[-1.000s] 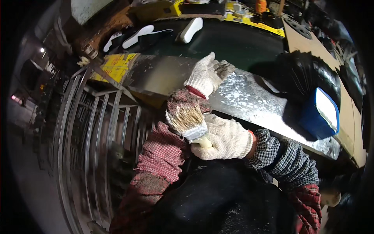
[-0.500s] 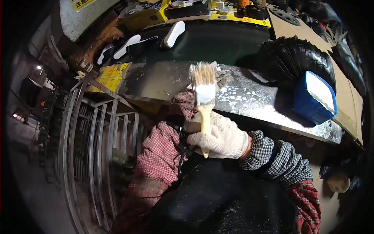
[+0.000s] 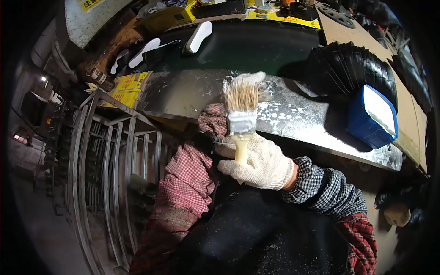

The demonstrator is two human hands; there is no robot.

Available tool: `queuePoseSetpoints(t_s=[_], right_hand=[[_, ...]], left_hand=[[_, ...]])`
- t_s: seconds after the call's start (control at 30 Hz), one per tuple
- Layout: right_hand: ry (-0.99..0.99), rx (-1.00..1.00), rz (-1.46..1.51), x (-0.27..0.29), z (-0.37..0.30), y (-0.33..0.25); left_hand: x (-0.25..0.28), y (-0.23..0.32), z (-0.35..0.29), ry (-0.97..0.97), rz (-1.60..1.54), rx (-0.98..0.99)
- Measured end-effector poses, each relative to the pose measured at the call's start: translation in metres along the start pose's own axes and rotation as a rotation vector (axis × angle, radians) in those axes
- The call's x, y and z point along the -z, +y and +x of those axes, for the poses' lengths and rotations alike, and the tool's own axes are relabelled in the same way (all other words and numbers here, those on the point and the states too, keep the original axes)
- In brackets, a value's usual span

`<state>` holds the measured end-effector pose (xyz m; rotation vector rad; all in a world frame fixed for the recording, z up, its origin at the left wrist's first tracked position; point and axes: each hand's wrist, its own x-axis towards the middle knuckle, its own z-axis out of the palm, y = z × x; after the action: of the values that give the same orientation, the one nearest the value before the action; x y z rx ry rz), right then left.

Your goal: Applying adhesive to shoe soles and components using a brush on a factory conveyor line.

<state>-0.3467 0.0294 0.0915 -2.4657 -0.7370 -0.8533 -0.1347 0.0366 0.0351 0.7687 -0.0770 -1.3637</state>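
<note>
My right hand (image 3: 263, 167), in a cream knitted glove, is closed around the pale handle of a wide paintbrush (image 3: 242, 121). Its light brown bristles point away from me, and white paste coats their base. Behind the bristles lies a whitish, elongated thing (image 3: 251, 78) that I cannot make out fully. My left arm, in a red checked sleeve (image 3: 213, 120), reaches up to just behind the brush; the left hand is hidden there. To the right, a blue tub (image 3: 362, 126) holds white paste (image 3: 379, 107), beside a fanned row of black flat pieces (image 3: 350, 68).
A metal ledge (image 3: 293, 121) spotted with white runs in front of a dark green belt (image 3: 243, 46). White-faced shoe soles (image 3: 199, 37) lie on the belt's far left part. A metal rack (image 3: 107, 169) stands at the left. Brown board (image 3: 408, 123) edges the right side.
The brush has tipped, its bristles now reaching lower and its handle looking shorter. A whitish thing has come into sight behind the bristles. My right hand has barely moved.
</note>
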Motion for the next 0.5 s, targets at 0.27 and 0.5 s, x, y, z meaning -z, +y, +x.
queuePoseSetpoints(t_s=[0.27, 0.5], right_hand=[[0.218, -0.411, 0.036, 0.046, -0.079, 0.023], [0.645, -0.72, -0.252, 0.143, -0.173, -0.005]], left_hand=[[-0.008, 0.033, 0.017, 0.212, 0.05, -0.264], [-0.035, 0.04, 0.04, 0.682, 1.886, -0.732]])
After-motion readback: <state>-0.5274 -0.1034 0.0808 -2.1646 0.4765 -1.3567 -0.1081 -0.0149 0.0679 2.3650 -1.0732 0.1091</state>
